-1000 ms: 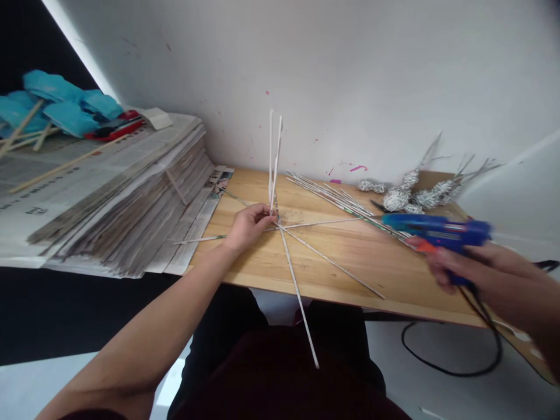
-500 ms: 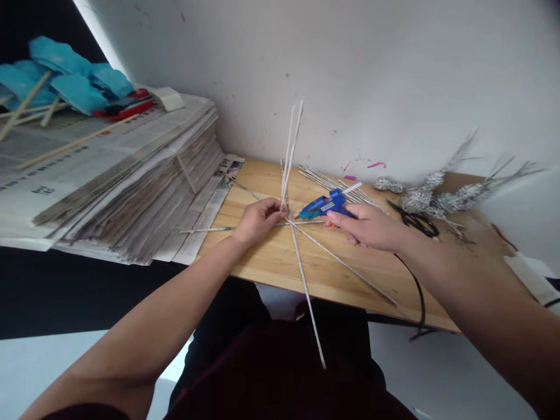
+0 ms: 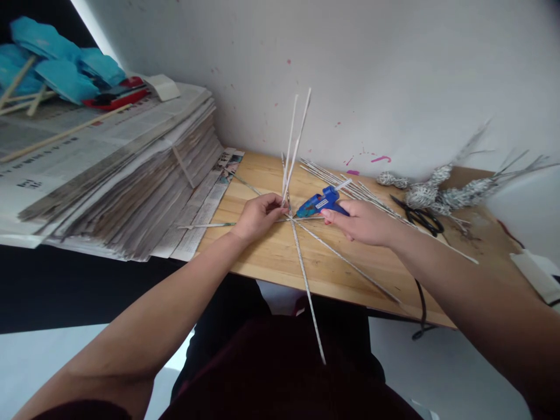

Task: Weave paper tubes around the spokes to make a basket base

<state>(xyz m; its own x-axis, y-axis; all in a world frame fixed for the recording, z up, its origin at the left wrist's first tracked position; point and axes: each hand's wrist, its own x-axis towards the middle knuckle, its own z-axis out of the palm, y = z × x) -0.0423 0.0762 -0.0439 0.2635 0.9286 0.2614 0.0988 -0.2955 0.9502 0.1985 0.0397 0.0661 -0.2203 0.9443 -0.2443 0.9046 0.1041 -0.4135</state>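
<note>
A star of rolled paper sticks [image 3: 305,274] lies on the wooden table, the sticks crossing at one centre. One stick reaches past the table's front edge. My left hand [image 3: 259,217] is closed on white paper sticks [image 3: 294,146] that rise upward from beside the crossing, pinched near their lower ends. In my right hand [image 3: 359,221] is a blue hot glue gun [image 3: 321,202], with a clear glue stick [image 3: 343,184] poking out of its back. Its nozzle points left and down at the crossing, touching or very close to it. My left fingertips partly cover that spot.
A tall newspaper stack [image 3: 175,157] stands left, carrying blue plastic-covered bundles [image 3: 65,64] and a red-black tool [image 3: 116,95]. Behind the glue gun lie loose paper sticks [image 3: 367,194]. Black scissors [image 3: 422,219] and woven paper figures [image 3: 437,189] sit right, near the wall.
The glue gun in my right hand has shifted slightly left, its nozzle now nearer the crossing. The upright sticks lean a little more to the right. My left hand keeps its pinch.
</note>
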